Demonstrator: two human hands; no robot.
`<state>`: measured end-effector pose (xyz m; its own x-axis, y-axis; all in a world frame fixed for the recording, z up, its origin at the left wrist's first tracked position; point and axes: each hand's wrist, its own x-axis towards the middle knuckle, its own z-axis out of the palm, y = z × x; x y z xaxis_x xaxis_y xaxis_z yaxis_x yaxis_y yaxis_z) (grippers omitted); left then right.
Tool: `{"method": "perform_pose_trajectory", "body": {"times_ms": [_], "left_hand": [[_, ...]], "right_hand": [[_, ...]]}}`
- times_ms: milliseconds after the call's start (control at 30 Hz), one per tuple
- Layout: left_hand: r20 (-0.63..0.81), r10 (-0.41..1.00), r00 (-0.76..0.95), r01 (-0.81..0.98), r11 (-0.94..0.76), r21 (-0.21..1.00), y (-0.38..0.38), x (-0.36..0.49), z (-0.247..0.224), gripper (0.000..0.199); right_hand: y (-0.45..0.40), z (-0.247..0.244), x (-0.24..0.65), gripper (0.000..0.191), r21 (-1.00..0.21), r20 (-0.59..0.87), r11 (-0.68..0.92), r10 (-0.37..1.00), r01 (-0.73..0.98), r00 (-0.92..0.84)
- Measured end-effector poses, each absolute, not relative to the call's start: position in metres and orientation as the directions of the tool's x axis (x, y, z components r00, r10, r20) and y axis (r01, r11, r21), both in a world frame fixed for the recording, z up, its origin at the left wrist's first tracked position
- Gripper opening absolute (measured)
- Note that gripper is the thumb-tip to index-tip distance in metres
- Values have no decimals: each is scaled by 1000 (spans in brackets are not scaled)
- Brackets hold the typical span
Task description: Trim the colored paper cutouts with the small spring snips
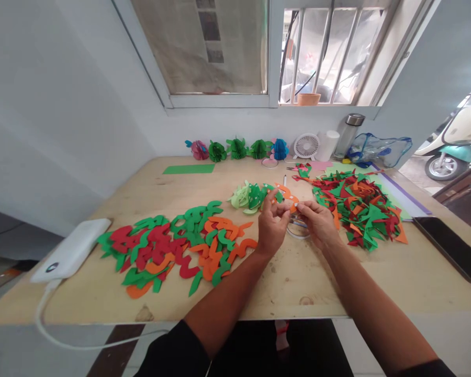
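My left hand (272, 224) and my right hand (318, 222) come together over the middle of the table. Both are closed, fingertips pinching an orange paper cutout (293, 201) with small white patches on it. Fingers partly hide its lower edge. Just below the fingers lies a round ring (299, 234), perhaps a tape roll. Behind my left hand sit a green folded paper piece with white dots (256, 196) and a pale green one (240, 196). A heap of wavy red, green and orange paper cutouts (160, 243) spreads to the left.
Pointed paper scraps (363, 204) are piled on the right, beside a phone (451, 246). A white power bank (73, 248) with a cable lies at the left edge. Several paper figures (236, 148), a small fan (306, 145) and a bottle (349, 136) line the wall.
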<state>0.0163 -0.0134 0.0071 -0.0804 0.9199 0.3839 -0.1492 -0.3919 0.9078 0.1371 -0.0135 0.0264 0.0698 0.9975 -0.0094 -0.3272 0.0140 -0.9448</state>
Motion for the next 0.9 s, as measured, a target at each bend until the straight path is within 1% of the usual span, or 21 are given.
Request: {"method": "perform_pose_trajectory", "body": {"times_ms": [233,367,467,633,767,900], "left_hand": [[340,932,-124,-126,-355,926,-13,12,14,62],[340,932,-126,-112,-354,929,-12,12,14,65],[327,937,-123,-147,-343,928,-11,13,13,66],[272,955,-115,-239,-292,926,-11,13,13,67],[253,959,-127,-224,-276,935,-11,13,13,67],[243,958,-149,-200,-270,942,-11,13,14,67]], "right_hand": [[-13,23,137,22,-962,-20,-6,999,-272,50],[-13,22,135,24,-978,-17,-1,997,-208,77],[-14,23,133,25,-985,-1,16,995,-173,99],[-15,24,131,24,-988,46,58,995,-141,86],[-15,23,130,23,-992,75,82,994,-97,78],[-14,20,130,22,-991,72,80,995,-110,71]]}}
